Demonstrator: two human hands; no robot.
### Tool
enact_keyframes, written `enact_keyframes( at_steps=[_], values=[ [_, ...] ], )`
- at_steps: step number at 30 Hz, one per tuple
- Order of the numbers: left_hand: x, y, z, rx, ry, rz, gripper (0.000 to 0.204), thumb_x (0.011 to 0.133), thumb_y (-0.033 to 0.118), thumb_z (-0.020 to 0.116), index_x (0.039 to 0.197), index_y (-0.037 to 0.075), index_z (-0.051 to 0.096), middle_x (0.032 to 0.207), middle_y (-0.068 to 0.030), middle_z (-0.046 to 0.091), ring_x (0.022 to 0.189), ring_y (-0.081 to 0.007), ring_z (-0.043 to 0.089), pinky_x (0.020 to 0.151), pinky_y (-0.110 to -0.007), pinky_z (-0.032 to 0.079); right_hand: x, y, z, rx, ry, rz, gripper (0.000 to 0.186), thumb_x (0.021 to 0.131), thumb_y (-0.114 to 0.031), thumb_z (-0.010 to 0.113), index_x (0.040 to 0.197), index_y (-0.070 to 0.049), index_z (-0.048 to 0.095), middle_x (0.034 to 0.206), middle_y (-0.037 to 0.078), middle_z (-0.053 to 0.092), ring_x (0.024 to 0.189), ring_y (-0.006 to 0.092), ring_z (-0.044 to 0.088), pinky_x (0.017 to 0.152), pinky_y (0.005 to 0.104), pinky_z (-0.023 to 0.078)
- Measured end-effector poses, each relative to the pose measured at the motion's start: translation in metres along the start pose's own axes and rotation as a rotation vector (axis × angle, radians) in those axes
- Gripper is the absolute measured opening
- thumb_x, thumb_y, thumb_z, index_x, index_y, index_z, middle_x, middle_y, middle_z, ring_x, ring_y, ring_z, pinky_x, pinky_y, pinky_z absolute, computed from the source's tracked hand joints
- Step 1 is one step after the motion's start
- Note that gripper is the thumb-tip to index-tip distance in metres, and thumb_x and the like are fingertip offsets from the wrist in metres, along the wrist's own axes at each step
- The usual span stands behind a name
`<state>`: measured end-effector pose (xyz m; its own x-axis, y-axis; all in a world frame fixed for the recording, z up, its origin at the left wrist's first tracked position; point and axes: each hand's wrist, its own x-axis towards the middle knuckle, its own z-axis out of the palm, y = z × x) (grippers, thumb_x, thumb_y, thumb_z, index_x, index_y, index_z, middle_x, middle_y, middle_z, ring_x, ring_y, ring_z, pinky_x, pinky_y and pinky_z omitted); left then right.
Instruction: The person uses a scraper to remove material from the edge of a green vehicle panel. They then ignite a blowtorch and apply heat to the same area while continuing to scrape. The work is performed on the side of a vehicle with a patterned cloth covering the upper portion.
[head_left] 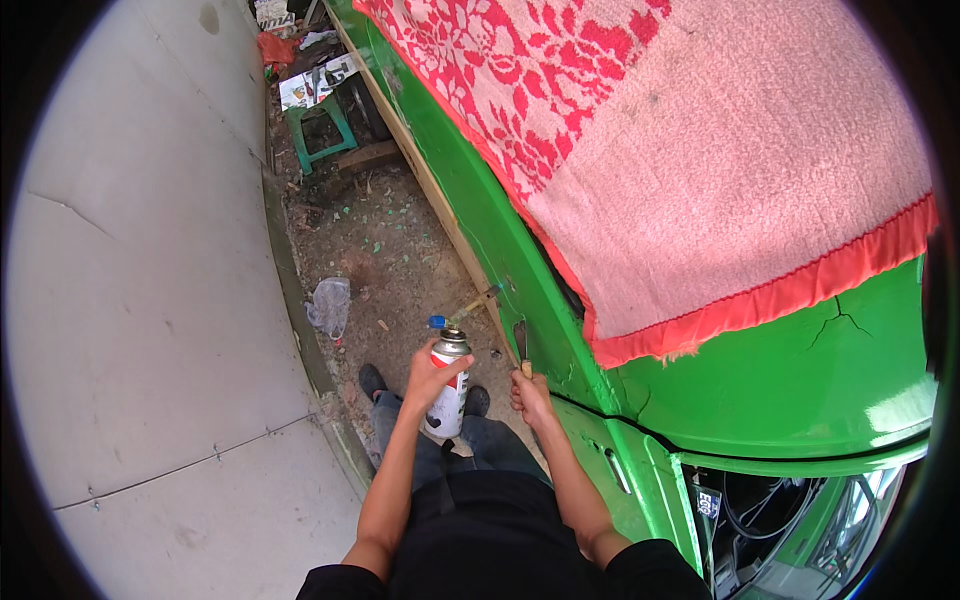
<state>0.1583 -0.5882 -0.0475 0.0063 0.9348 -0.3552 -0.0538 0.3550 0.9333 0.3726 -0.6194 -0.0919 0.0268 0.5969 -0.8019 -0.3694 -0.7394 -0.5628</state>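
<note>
My left hand (428, 378) is wrapped round a white and red gas canister (449, 405) with a blow torch head (470, 308) on top. A blue knob sits on the head's left, and its nozzle points right, close to the lower side of a green car body (535, 300). A faint bluish glow shows at the nozzle's tip. In my right hand (532, 396), the fingers close on the wooden handle of a scraper (521, 342). Its dark blade points away from me, beside the green panel; whether it touches cannot be told. The panel's paint has chips and cracks.
A pink and red blanket (720, 160) covers much of the car. To my left stands a pale wall (160, 280). The dirt ground between has paint flakes, a clear plastic bag (329, 307) and, farther off, a green stool (322, 133). A car window (840, 530) is at lower right.
</note>
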Motion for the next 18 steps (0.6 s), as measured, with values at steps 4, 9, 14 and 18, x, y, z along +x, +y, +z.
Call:
enact_keyframes(
  at_steps=[4,9,14,18],
  values=[
    [-0.001,-0.004,0.001,-0.023,0.0,0.01,0.053,0.074,0.03,0.086,0.106,-0.004,0.061,0.084,-0.007,0.069,0.073,-0.0119,0.064,0.069,-0.028,0.052,0.001,0.001,0.002,-0.01,-0.002,-0.007,0.024,0.09,-0.014,0.061,0.075,-0.012,0.042,0.056,-0.004,0.039,0.041,0.0058,0.031,0.037,0.0249,0.02],
    [-0.004,-0.001,-0.001,-0.002,-0.023,0.009,0.05,0.074,0.029,0.086,0.104,-0.003,0.062,0.084,-0.0072,0.07,0.073,-0.0116,0.063,0.069,-0.028,0.051,0.003,0.003,0.003,-0.026,-0.002,0.0,0.022,0.089,-0.014,0.06,0.075,-0.011,0.043,0.056,-0.004,0.039,0.041,0.0063,0.031,0.037,0.025,0.021],
    [-0.007,-0.003,-0.004,-0.007,0.006,0.003,0.047,0.074,0.027,0.085,0.102,-0.002,0.062,0.085,-0.0066,0.069,0.074,-0.0116,0.063,0.069,-0.028,0.051,0.01,0.01,0.007,-0.025,0.026,-0.021,0.021,0.09,-0.013,0.06,0.077,-0.01,0.043,0.057,-0.003,0.04,0.041,0.0069,0.032,0.037,0.0258,0.022],
    [-0.015,0.001,-0.013,0.039,0.089,0.034,0.044,0.075,0.025,0.085,0.102,-0.002,0.062,0.085,-0.0063,0.07,0.073,-0.0118,0.064,0.069,-0.028,0.051,0.019,0.013,0.022,-0.003,0.104,-0.087,0.019,0.093,-0.013,0.057,0.079,-0.009,0.044,0.058,-0.001,0.041,0.041,0.0078,0.033,0.035,0.0275,0.024]
  ],
)
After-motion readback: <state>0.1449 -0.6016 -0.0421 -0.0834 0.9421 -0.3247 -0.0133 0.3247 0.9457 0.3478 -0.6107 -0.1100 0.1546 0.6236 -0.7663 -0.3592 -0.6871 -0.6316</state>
